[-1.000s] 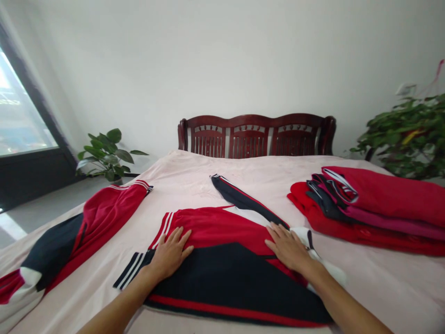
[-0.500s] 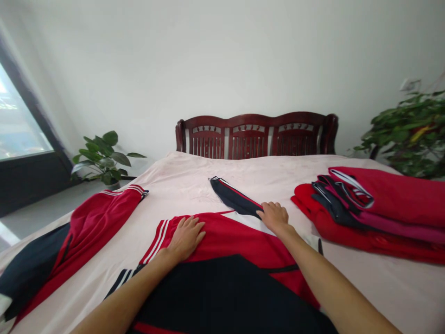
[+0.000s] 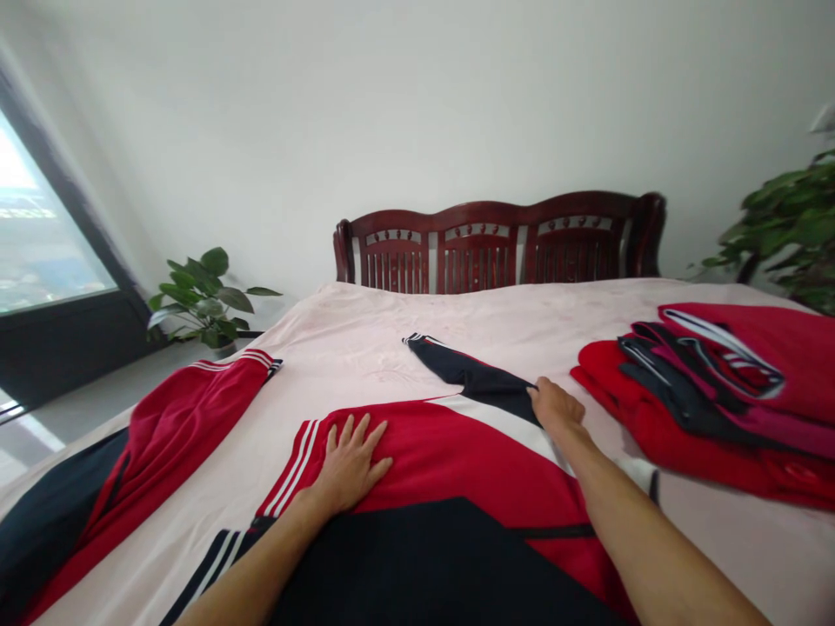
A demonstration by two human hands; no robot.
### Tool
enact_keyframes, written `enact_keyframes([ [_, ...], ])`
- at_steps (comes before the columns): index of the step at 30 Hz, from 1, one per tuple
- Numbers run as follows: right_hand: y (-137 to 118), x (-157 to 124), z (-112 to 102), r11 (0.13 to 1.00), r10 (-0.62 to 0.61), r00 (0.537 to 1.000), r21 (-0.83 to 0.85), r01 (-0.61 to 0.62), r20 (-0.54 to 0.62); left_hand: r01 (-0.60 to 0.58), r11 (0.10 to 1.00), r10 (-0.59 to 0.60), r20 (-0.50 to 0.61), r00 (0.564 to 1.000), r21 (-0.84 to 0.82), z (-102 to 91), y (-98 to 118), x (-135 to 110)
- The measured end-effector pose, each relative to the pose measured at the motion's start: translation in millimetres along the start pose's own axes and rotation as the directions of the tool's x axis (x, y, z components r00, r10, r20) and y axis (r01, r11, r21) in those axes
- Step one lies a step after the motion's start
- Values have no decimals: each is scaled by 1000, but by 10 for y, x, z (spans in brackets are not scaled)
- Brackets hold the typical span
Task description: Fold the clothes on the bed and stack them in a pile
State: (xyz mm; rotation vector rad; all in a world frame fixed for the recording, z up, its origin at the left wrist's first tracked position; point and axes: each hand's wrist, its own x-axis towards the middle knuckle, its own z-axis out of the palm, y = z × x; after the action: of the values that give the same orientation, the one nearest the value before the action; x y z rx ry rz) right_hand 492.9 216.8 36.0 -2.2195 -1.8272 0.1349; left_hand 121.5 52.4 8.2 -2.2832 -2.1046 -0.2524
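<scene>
A red, white and navy tracksuit jacket [image 3: 444, 443] lies spread in front of me on the pale pink bedsheet [image 3: 356, 369]. My left hand [image 3: 352, 461] rests flat on its red part, fingers spread, beside the white-striped hem. My right hand [image 3: 557, 407] is closed on the upper edge of the jacket's navy sleeve [image 3: 492, 382], near the white shoulder panel. The sleeve reaches away toward the far left, ending in a striped cuff. Navy cloth covers the near part of the jacket, and my forearms hide some of it.
Another red and navy jacket [image 3: 189, 426] lies along the bed's left side. At the right sits a pile of folded red, navy and magenta clothes [image 3: 704, 409]. A dark wooden headboard [image 3: 499, 243] stands behind, with potted plants [image 3: 212, 300] on both sides.
My right hand has closed on the sleeve and pulled it slightly rightward, making a crease. The left hand's fingers have spread on the red cloth. The view has turned slightly left.
</scene>
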Motion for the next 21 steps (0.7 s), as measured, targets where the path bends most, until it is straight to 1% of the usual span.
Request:
enact_keyframes([
  [4,26,28,6,995,59,998,75,-59,11,27,990,-18,64,998,-138,-112,-61,57],
  [5,22,41,-6,993,78,997,92,-80,18,25,983,-15,59,998,-180,-159,-93,85],
  [7,31,82,-40,985,105,993,134,-110,46,9,977,-7,11,1000,-214,-256,-177,157],
  [9,66,125,-66,955,77,988,275,-110,131,29,987,-33,-25,999,-155,-330,-275,243],
  [10,89,140,-71,925,42,983,364,-106,179,69,992,-71,-12,997,-108,-356,-323,288],
  [12,129,149,-67,844,-41,968,527,-99,248,158,987,-156,52,986,-32,-391,-401,378],
  [14,148,133,-64,784,-95,960,615,-90,262,199,980,-197,104,975,-8,-429,-446,455],
  [16,146,99,-99,715,-145,955,694,-80,260,169,986,-167,112,980,-8,-491,-454,502],
  [18,142,47,-196,643,-196,949,763,-65,245,109,994,-109,95,990,1,-575,-434,491],
  [20,162,-41,-346,581,-243,944,813,-42,222,42,999,-43,50,998,13,-655,-402,396],
  [21,188,-103,-429,549,-276,938,836,-27,211,-10,1000,10,6,1000,28,-685,-389,314],
])
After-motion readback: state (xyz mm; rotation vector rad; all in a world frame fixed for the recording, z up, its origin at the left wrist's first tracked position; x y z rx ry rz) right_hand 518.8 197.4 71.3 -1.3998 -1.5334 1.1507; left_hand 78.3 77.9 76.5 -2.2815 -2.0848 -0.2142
